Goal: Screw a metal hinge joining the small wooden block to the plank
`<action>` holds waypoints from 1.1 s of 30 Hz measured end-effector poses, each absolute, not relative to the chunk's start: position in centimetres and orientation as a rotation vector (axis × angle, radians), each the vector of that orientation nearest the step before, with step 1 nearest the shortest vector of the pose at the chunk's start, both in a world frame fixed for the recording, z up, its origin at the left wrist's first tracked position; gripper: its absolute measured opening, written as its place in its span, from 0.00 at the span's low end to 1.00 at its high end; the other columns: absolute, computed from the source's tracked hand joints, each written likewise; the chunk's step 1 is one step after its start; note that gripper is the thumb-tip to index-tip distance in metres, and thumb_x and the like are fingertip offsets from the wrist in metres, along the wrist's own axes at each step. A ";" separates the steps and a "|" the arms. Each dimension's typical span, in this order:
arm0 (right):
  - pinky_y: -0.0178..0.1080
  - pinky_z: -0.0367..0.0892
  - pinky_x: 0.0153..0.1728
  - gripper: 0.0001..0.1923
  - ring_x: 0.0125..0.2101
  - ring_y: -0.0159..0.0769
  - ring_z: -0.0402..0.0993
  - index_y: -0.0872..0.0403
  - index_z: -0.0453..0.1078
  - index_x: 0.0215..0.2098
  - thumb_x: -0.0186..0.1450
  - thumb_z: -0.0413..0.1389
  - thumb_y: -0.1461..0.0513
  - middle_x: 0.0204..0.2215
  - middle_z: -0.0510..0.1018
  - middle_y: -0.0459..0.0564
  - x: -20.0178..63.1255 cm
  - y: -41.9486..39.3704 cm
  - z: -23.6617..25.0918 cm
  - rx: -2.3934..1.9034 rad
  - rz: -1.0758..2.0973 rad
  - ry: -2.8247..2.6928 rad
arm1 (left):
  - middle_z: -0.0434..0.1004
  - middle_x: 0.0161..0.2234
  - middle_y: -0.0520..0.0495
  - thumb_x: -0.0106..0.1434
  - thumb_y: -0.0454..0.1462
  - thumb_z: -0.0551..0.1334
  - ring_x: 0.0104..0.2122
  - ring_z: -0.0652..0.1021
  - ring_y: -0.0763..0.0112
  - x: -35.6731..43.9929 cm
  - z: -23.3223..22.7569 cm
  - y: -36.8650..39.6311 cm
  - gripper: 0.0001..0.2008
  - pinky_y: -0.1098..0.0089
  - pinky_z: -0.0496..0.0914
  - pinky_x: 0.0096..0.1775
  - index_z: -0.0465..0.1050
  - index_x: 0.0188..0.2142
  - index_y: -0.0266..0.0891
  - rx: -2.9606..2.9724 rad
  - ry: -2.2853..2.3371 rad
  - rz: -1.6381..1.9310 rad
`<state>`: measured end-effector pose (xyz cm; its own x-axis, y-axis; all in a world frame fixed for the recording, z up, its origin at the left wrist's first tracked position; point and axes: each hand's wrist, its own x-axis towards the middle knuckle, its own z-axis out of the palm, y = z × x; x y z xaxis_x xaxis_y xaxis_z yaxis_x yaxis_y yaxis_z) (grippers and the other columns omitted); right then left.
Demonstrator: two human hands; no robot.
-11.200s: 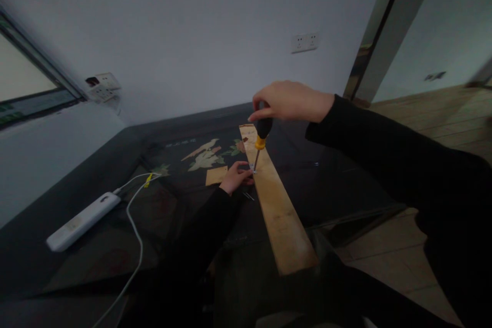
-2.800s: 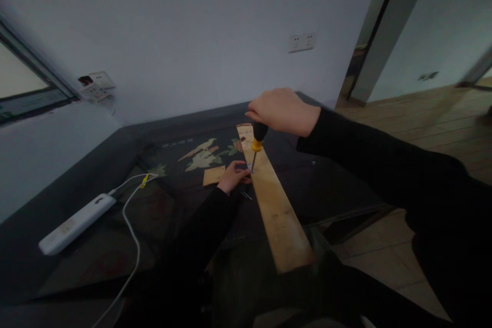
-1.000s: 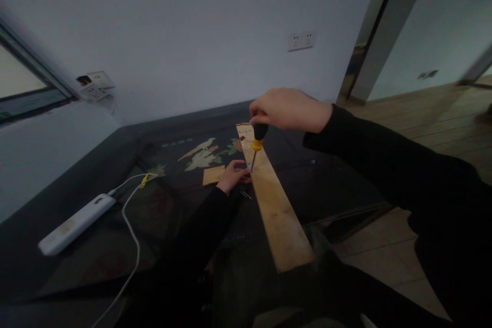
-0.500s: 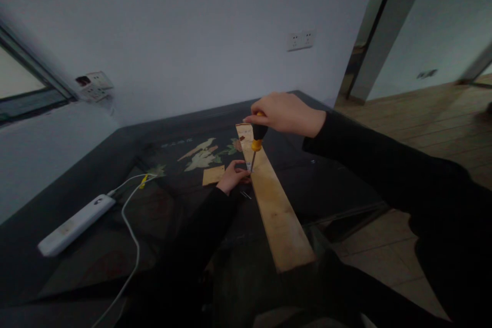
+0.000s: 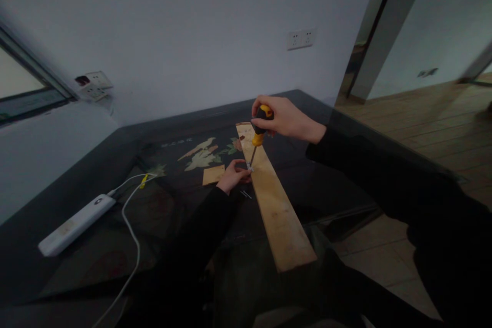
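Observation:
My right hand (image 5: 282,117) is wrapped around the yellow-and-black handle of a screwdriver (image 5: 257,137). Its shaft points down, slightly tilted, with the tip at a small silver metal piece (image 5: 249,166) on the left edge of a long wooden board (image 5: 279,205). At that same edge, my left hand (image 5: 233,177) pinches the metal piece against the board; its exact shape is too small to tell. Several thin screws or nails (image 5: 245,194) lie on the table just below my left hand. Beside its wrist rests a small square of wood (image 5: 213,175).
The dark table (image 5: 169,128) has a painted bird-and-flower pattern. A white power strip (image 5: 77,224) with a white cable (image 5: 132,230) lies on the left. The board's near end juts past the table's front edge toward my lap. A wall (image 5: 200,36) stands behind.
My right hand has turned on the screwdriver handle, showing more of its yellow end, and the screwdriver leans slightly more to the right. My left hand and the board stay nearly in place.

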<state>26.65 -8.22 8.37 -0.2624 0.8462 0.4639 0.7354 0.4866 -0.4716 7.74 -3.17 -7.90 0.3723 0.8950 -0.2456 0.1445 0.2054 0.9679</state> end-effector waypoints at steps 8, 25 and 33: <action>0.32 0.60 0.26 0.12 0.22 0.26 0.64 0.55 0.65 0.39 0.61 0.52 0.56 0.25 0.70 0.44 28.1 -7.5 7.5 -1.353 0.047 -1.910 | 0.73 0.26 0.52 0.58 0.26 0.64 0.22 0.76 0.77 7.7 -7.9 -3.1 0.20 0.73 0.73 0.29 0.60 0.47 0.35 1.256 1.071 0.690; 0.33 0.59 0.26 0.10 0.20 0.25 0.64 0.55 0.63 0.36 0.60 0.52 0.57 0.23 0.69 0.42 28.2 -7.2 5.2 -1.334 0.153 -1.897 | 0.73 0.27 0.51 0.58 0.27 0.64 0.22 0.76 0.77 7.7 -7.9 -3.0 0.20 0.74 0.73 0.29 0.60 0.48 0.34 1.279 1.071 0.689; 0.32 0.59 0.27 0.10 0.25 0.27 0.62 0.56 0.64 0.37 0.61 0.52 0.58 0.28 0.70 0.46 28.1 -7.4 6.0 -1.289 0.124 -2.050 | 0.73 0.26 0.52 0.57 0.27 0.65 0.21 0.76 0.77 7.7 -8.0 -3.0 0.21 0.73 0.73 0.29 0.60 0.47 0.34 1.257 1.060 0.693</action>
